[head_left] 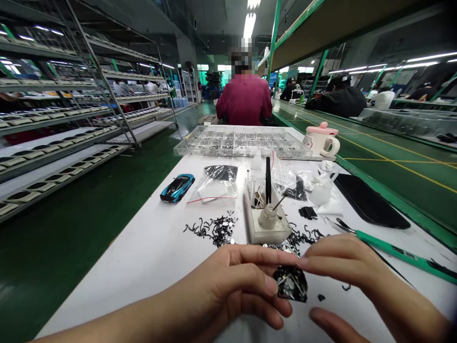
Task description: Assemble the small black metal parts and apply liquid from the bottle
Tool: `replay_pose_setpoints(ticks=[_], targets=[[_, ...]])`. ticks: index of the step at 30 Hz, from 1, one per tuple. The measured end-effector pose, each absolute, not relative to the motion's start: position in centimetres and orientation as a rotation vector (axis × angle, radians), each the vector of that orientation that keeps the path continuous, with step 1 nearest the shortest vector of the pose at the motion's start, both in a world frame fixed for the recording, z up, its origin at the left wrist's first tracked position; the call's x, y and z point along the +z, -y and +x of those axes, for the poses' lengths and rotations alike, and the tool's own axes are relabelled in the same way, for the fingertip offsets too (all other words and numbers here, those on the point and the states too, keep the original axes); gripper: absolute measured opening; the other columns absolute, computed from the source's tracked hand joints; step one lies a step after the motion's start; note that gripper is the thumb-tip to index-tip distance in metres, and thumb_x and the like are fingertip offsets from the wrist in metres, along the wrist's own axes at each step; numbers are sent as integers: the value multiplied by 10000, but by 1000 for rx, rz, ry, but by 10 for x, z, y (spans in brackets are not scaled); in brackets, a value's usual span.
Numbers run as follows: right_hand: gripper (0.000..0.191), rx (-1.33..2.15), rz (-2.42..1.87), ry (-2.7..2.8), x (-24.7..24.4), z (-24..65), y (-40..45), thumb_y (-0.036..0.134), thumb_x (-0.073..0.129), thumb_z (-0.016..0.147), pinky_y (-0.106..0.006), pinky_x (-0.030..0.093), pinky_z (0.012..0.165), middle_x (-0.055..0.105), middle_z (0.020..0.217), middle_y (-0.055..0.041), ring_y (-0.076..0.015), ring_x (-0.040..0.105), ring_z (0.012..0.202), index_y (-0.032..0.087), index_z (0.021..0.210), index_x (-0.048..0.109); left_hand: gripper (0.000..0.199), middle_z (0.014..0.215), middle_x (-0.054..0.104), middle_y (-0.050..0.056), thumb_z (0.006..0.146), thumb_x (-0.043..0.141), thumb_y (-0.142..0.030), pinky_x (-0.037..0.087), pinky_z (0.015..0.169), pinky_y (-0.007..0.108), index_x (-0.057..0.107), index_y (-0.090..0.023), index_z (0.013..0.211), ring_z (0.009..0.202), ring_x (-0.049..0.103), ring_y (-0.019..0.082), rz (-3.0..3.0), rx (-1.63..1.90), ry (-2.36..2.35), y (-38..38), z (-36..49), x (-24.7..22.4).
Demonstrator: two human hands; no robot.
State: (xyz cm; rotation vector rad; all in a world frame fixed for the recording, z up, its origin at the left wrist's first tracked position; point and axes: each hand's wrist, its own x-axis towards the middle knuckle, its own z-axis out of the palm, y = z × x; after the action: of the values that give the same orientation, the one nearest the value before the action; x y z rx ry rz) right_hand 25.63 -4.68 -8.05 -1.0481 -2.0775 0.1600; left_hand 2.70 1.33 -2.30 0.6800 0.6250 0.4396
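My left hand [246, 286] pinches a small glossy black plastic part [292, 284] between thumb and fingers, just above the white table. Silvery strips show on its upper face. My right hand [352, 271] is beside it, fingers stretched out and thumb apart. Its fingertips meet my left index fingertip at the part's upper edge; whether they touch the part I cannot tell. Beyond my hands lie a pile of tiny black and silver pieces [222, 232] and a second pile [303, 234]. One black scrap [321, 297] rests under my right hand.
A holder block [267, 233] with a small bottle and tools stands mid-table. Around it are a blue toy car [177, 188], plastic bags [217, 183], green-handled tweezers [396, 248] and a black tray [371, 200]. Farther back are a compartment box [243, 143], a lidded mug [321, 140] and a seated person [244, 97].
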Motion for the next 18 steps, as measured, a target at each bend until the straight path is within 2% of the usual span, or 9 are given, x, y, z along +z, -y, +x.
replay_pose_setpoints(ticks=[2, 5, 12, 18], targets=[[311, 231, -997, 2114, -55, 240, 37, 217, 561, 918, -211, 544, 771, 651, 1001, -37, -151, 630, 932, 248, 1225, 515, 265, 744, 656, 31, 705, 654, -60, 503, 651, 174, 742, -144, 940, 688, 630, 98, 702, 425, -614, -13, 26, -21], [256, 261, -955, 2120, -39, 229, 34, 182, 557, 915, -153, 538, 742, 654, 919, -1, -112, 647, 850, 258, 1157, 520, 262, 789, 662, 28, 713, 650, -60, 497, 636, 163, 730, -148, 947, 680, 628, 85, 727, 395, -597, -13, 26, -20], [135, 300, -969, 2077, -41, 231, 38, 218, 589, 910, -167, 560, 708, 650, 895, -12, -122, 655, 827, 249, 1042, 596, 360, 863, 678, 59, 738, 652, -61, 494, 617, 162, 651, -127, 1091, 690, 630, 89, 710, 372, -576, -14, 27, -23], [71, 231, -908, 2081, -32, 228, 35, 236, 600, 911, -182, 563, 673, 681, 804, -3, -120, 664, 761, 225, 976, 627, 334, 798, 659, 48, 744, 646, -52, 482, 644, 169, 613, -101, 1073, 670, 619, 82, 644, 388, -586, -13, 28, -24]])
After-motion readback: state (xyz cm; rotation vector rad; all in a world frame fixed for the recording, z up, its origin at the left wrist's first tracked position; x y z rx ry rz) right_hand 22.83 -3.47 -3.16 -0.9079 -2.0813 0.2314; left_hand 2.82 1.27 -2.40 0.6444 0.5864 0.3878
